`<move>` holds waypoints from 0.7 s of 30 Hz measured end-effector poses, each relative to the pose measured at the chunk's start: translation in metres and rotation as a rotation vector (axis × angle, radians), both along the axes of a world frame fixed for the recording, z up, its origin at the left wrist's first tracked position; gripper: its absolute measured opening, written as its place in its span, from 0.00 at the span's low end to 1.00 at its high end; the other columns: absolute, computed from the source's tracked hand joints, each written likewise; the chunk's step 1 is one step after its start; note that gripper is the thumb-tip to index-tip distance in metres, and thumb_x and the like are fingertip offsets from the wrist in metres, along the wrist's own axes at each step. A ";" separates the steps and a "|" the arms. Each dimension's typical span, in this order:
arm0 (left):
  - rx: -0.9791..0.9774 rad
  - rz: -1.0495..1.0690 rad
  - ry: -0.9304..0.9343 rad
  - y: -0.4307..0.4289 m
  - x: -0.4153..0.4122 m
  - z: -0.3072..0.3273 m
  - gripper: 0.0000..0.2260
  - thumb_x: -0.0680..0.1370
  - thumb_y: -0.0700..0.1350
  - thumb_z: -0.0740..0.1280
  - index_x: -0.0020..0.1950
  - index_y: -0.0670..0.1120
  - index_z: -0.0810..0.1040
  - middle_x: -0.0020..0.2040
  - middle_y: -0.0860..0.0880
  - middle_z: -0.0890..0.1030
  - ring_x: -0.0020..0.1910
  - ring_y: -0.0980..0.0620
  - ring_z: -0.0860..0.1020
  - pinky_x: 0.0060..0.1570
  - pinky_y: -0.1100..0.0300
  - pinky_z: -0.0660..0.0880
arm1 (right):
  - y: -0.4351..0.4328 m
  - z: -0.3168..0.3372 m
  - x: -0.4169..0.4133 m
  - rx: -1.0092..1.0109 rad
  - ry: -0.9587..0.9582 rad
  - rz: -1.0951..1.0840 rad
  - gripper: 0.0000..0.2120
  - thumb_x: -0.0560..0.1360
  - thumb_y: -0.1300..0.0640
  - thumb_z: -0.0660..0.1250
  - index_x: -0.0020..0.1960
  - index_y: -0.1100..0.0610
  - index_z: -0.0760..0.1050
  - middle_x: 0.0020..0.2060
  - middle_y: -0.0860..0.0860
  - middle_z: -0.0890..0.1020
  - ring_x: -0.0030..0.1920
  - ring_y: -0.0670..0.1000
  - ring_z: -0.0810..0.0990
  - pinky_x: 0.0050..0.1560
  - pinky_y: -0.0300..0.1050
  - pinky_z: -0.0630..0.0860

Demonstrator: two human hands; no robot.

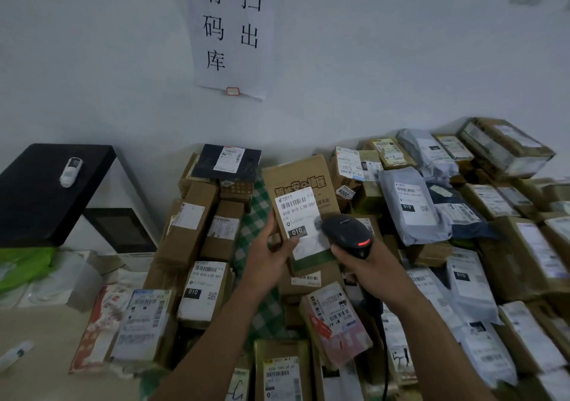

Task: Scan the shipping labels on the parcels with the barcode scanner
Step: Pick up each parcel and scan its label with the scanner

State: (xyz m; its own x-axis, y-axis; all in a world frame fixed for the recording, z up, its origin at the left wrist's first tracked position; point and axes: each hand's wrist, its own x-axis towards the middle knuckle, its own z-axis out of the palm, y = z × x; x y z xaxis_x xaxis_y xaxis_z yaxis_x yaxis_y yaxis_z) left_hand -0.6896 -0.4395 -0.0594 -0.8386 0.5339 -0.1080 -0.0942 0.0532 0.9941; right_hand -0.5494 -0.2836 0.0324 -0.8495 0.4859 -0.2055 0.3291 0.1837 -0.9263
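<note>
My left grip [271, 255] holds the brown parcel [297, 178] by its lower left edge, with the thumb on the front and the fingers behind. I take it low and at the side because the shipping label [300, 215] must be uncovered. Only my thumb tip touches the label's bottom part, far from the barcode at the top. The parcel is lifted above the pile and tilted with its face toward me, so that no neighbouring label can come into the beam.

My right grip [370, 265] is closed around the handle of the barcode scanner [347, 232]. The scanner's head is just beside the right edge of the label, with the nose turned to it. A red light shows on the back of the head, but I cannot tell if it means a finished reading. The trigger finger is hidden. The cable [385, 363] hangs down under my wrist.

The other parcels [410, 206] lie all around, most with labels upward. I judge this is so that each needs little turning. A strip of checked cloth [256, 218] shows between them.

The scanner is very near to the label. In my judgement it may have to go back a little to catch the whole barcode.
</note>
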 end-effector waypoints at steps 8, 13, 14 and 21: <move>-0.019 0.100 0.227 -0.007 0.000 0.012 0.35 0.80 0.41 0.70 0.82 0.55 0.57 0.65 0.57 0.79 0.58 0.66 0.81 0.47 0.66 0.81 | -0.018 0.029 0.003 0.082 -0.005 0.063 0.12 0.79 0.49 0.73 0.60 0.39 0.78 0.45 0.42 0.87 0.46 0.41 0.84 0.48 0.41 0.78; -0.080 0.132 0.394 -0.011 -0.007 0.013 0.31 0.80 0.60 0.67 0.80 0.62 0.58 0.64 0.60 0.80 0.61 0.60 0.81 0.53 0.59 0.82 | -0.036 0.041 -0.001 0.097 -0.039 0.144 0.10 0.80 0.48 0.71 0.60 0.41 0.77 0.44 0.46 0.88 0.40 0.42 0.85 0.41 0.40 0.80; -0.112 0.146 0.418 -0.011 -0.013 0.005 0.32 0.80 0.62 0.67 0.81 0.62 0.59 0.66 0.58 0.80 0.64 0.56 0.80 0.56 0.53 0.83 | -0.040 0.042 -0.001 0.102 -0.047 0.162 0.10 0.80 0.48 0.71 0.61 0.41 0.76 0.44 0.47 0.88 0.41 0.43 0.86 0.41 0.40 0.81; -0.223 0.177 0.449 -0.014 -0.031 -0.027 0.33 0.78 0.60 0.65 0.82 0.60 0.60 0.68 0.54 0.78 0.68 0.49 0.77 0.60 0.44 0.81 | -0.050 0.044 -0.006 0.116 -0.090 0.198 0.09 0.80 0.48 0.71 0.59 0.44 0.77 0.44 0.53 0.86 0.45 0.47 0.87 0.44 0.42 0.80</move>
State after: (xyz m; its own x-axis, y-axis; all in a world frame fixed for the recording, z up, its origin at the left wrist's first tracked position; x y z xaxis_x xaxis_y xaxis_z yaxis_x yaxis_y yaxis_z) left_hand -0.7208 -0.4534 -0.0865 -0.9035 0.3855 0.1872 0.3113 0.2900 0.9050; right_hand -0.5550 -0.3338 0.0767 -0.9113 0.3368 -0.2369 0.3562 0.3561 -0.8639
